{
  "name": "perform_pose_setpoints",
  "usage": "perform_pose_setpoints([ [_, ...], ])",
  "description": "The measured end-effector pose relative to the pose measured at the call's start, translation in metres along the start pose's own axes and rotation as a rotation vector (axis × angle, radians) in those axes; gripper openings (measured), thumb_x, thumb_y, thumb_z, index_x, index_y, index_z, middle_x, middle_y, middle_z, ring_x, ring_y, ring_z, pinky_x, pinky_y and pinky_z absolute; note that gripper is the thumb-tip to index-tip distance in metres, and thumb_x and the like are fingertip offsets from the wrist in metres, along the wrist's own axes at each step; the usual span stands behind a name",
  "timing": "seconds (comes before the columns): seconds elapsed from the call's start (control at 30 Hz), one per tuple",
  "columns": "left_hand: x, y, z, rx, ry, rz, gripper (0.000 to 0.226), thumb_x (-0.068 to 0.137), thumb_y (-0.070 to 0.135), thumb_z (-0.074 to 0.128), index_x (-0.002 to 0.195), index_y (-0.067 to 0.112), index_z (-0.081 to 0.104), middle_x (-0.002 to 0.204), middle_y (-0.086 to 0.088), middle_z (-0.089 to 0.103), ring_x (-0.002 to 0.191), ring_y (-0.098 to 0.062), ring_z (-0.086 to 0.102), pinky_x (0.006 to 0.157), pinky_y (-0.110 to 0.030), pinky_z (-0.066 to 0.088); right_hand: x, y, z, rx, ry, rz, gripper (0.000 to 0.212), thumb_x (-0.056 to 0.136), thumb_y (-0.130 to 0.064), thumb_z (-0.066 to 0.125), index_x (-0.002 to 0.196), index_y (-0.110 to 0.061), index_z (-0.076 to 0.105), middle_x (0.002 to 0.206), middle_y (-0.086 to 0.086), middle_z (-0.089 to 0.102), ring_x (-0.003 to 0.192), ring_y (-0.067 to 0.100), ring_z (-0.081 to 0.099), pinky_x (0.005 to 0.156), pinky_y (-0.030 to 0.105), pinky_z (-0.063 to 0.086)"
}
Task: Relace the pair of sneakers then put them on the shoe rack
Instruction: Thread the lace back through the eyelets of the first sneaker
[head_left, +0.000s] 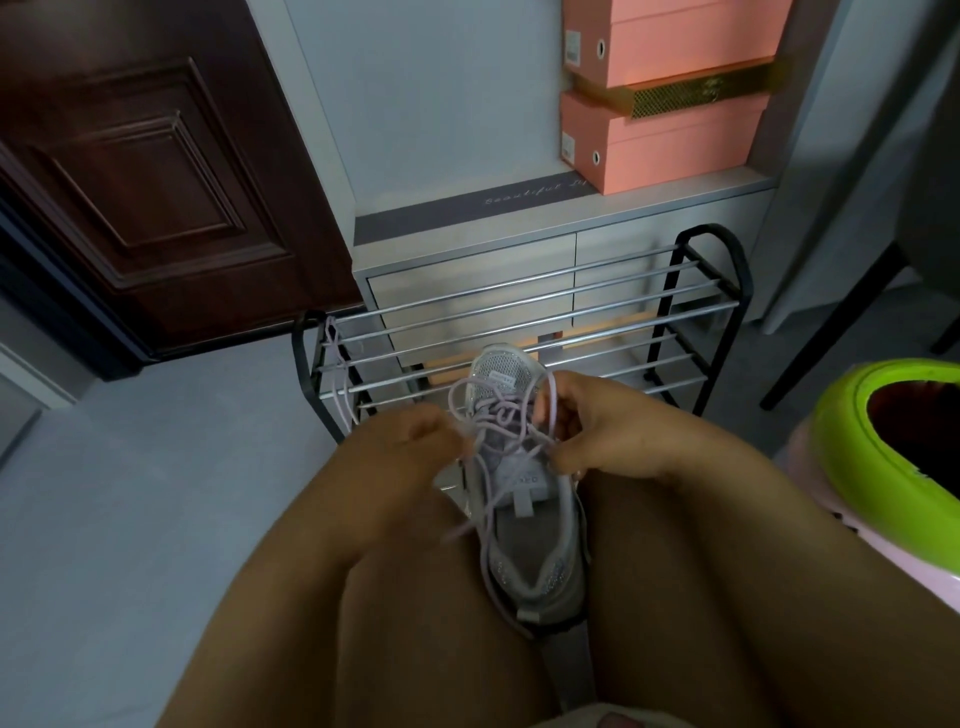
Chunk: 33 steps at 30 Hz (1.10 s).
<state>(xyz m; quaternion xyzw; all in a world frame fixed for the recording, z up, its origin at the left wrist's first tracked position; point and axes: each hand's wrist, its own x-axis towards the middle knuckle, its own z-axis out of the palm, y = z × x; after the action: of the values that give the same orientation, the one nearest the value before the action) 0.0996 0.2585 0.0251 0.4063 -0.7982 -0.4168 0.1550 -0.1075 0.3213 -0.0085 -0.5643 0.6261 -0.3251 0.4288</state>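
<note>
Head view: relacing sneaker (524, 499) between knees. Left hand (415, 441) and right hand (587, 431) each pinching lace (488, 415). Next, probably tightening evenly, tying.

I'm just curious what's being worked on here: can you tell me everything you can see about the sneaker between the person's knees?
The sneaker is pale grey with a sparkly mesh-like upper, a grey lining and a labelled tongue. It sits upright between the person's knees, toe pointing toward the shoe rack. A lilac lace runs loosely through its eyelets, not yet tied. The left hand and the right hand each pinch a part of the lace above the tongue.
</note>
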Motion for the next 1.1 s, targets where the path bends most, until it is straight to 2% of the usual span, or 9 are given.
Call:
perform_pose_setpoints([
  [0.1,0.007,0.002,0.026,0.220,-0.023,0.149,0.030,0.091,0.037,0.053,0.070,0.019,0.062,0.068,-0.002,0.057,0.059,-0.012,0.051,0.056,-0.028,0.040,0.000,-0.001,0.002,-0.008,-0.018,-0.019,0.049,0.058,-0.011,0.064,0.106,-0.018,0.059,0.095,0.010,0.068,0.086,0.028,0.068,0.074,0.050,0.057],
  [0.17,0.012,0.001,0.037,0.302,-0.099,0.238,0.036,0.090,0.039,0.055,0.057,0.027,0.054,0.055,0.003,0.050,0.050,-0.009,0.046,0.050,-0.021,0.034,-0.001,-0.002,0.000,-0.027,-0.026,-0.037,0.051,0.059,-0.009,0.066,0.109,-0.019,0.059,0.097,0.007,0.069,0.089,0.024,0.068,0.079,0.049,0.056],
  [0.33,0.018,0.001,0.047,0.359,-0.089,0.295,0.039,0.088,0.030,0.063,0.053,0.036,0.047,0.053,0.012,0.047,0.052,-0.003,0.046,0.054,-0.014,0.030,-0.006,-0.002,-0.006,0.016,-0.050,-0.049,0.046,0.067,0.008,0.066,0.101,-0.023,0.061,0.087,-0.006,0.068,0.081,0.007,0.065,0.074,0.027,0.052],
  [0.5,0.011,-0.001,0.024,-0.104,-0.130,0.190,0.019,0.089,0.021,0.062,0.072,0.024,0.070,0.075,-0.002,0.065,0.071,-0.013,0.061,0.067,-0.020,0.047,-0.002,0.002,-0.004,0.076,-0.063,0.022,0.039,0.061,-0.001,0.068,0.097,-0.014,0.059,0.092,0.011,0.067,0.082,0.027,0.066,0.072,0.040,0.056],
  [0.6,0.007,-0.008,0.002,-0.468,-0.227,0.206,0.015,0.075,0.033,0.072,0.073,0.018,0.073,0.071,0.004,0.065,0.071,-0.009,0.061,0.070,-0.018,0.048,-0.004,0.001,-0.005,0.089,-0.007,0.076,0.034,0.069,0.010,0.063,0.092,-0.011,0.052,0.084,0.008,0.058,0.067,0.015,0.058,0.060,0.027,0.052],
  [0.67,0.006,-0.016,-0.010,-0.624,-0.274,0.287,0.025,0.070,0.041,0.075,0.069,0.015,0.071,0.068,0.002,0.059,0.069,-0.012,0.055,0.070,-0.020,0.045,-0.003,0.001,-0.005,0.089,0.008,0.102,0.035,0.070,0.010,0.064,0.098,-0.007,0.051,0.084,0.008,0.057,0.063,0.015,0.057,0.062,0.031,0.054],
  [0.8,0.001,-0.026,-0.030,-0.861,-0.416,0.414,0.019,0.081,0.027,0.067,0.069,0.012,0.067,0.071,-0.007,0.049,0.075,-0.026,0.044,0.075,-0.038,0.037,-0.001,0.002,-0.004,0.065,0.041,0.140,0.036,0.070,0.008,0.065,0.098,-0.010,0.052,0.088,0.008,0.054,0.064,0.015,0.056,0.065,0.034,0.055],
  [0.97,-0.004,-0.016,-0.030,-0.582,-0.502,0.354,0.028,0.080,0.041,0.066,0.068,0.016,0.071,0.068,0.001,0.055,0.069,-0.025,0.048,0.069,-0.030,0.041,-0.006,-0.001,-0.006,-0.027,0.009,0.060,0.033,0.069,0.006,0.066,0.093,-0.016,0.058,0.089,0.012,0.059,0.072,0.016,0.055,0.065,0.032,0.047],
  [1.1,0.009,-0.011,-0.015,-0.341,-0.098,0.023,0.031,0.082,0.046,0.059,0.074,0.021,0.076,0.066,0.001,0.057,0.068,-0.017,0.051,0.068,-0.027,0.043,-0.008,-0.004,-0.009,-0.071,-0.002,-0.014,0.027,0.072,0.001,0.072,0.090,-0.017,0.063,0.089,0.010,0.064,0.076,0.014,0.057,0.071,0.034,0.049],
])
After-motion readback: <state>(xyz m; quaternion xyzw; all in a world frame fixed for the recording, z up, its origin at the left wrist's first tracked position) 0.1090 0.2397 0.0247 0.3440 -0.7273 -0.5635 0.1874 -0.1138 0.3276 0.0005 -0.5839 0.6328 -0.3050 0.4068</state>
